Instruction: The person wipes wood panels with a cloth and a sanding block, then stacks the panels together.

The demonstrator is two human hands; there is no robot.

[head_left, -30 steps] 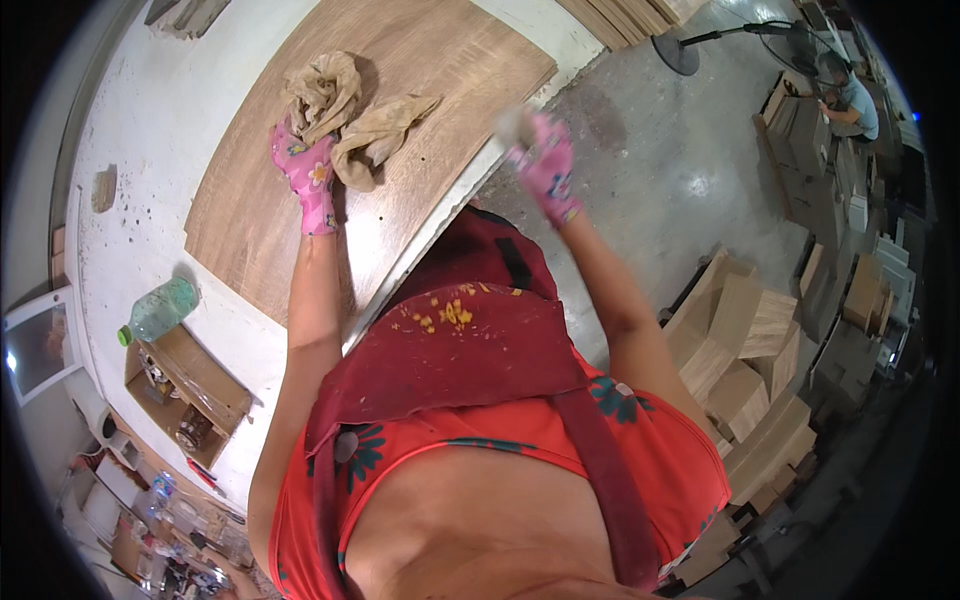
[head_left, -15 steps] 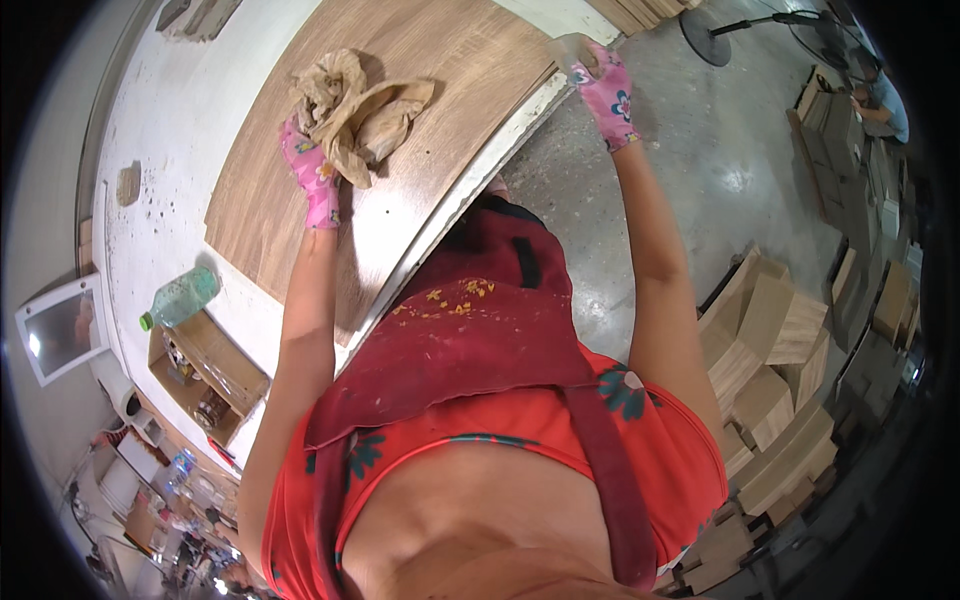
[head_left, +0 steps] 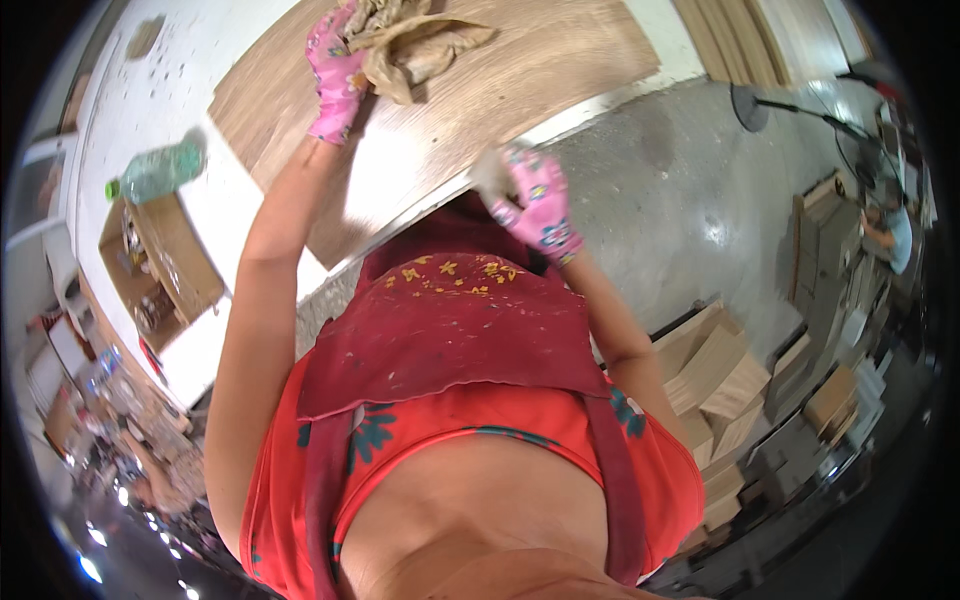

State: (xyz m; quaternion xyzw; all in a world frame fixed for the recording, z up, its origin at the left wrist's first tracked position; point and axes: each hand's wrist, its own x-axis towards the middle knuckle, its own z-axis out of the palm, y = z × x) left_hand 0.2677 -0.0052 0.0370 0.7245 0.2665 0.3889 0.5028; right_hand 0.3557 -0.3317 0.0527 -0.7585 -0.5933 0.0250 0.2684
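Note:
A wood-grain panel (head_left: 520, 85) lies on a white-topped table (head_left: 235, 65). My left hand (head_left: 338, 75), in a pink flowered glove, closes on a crumpled tan cloth (head_left: 425, 50) that rests on the panel; the fingertips are partly hidden by its folds. At the panel's near edge is my right hand (head_left: 540, 205), in a matching glove. It grips a small pale flat piece (head_left: 491, 180), smeared by motion, whose kind I cannot make out. The piece is at the panel's edge; contact between them is not plain.
Left of the panel lie a green-tinted plastic bottle (head_left: 165, 170) and an open cardboard box (head_left: 180, 245) with small items. Stacked boards (head_left: 730, 40) stand at the far right. Below them are a fan (head_left: 748, 108), cut wooden pieces (head_left: 715, 375) and a seated person (head_left: 890, 235).
My right hand has come from the panel's far right corner back along its edge, closer to my body. The whole view has shifted. My left hand stays at the cloth.

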